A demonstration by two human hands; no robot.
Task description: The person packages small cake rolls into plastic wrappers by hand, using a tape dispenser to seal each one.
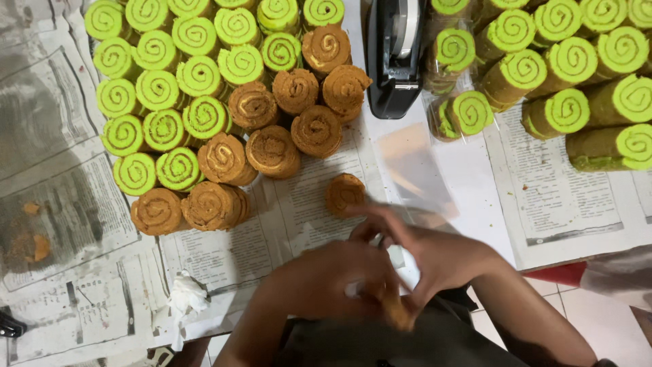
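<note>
Both hands, left hand [326, 285] & right hand [435, 255], meet near edge, blurred, grip can't tell; lone brown roll [345, 192] just beyond, green rolls [163, 88] far left.

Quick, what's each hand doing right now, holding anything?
Left hand: closed on a brown roll slice partly in clear wrap, blurred.
Right hand: fingers curled onto the same slice.

Brown rolls [273, 151]: eleven. Green rolls [157, 90], left cluster: about twenty. Tape dispenser [394, 54]: one. Crumpled tissue [186, 297]: one. Hands: two.
</note>
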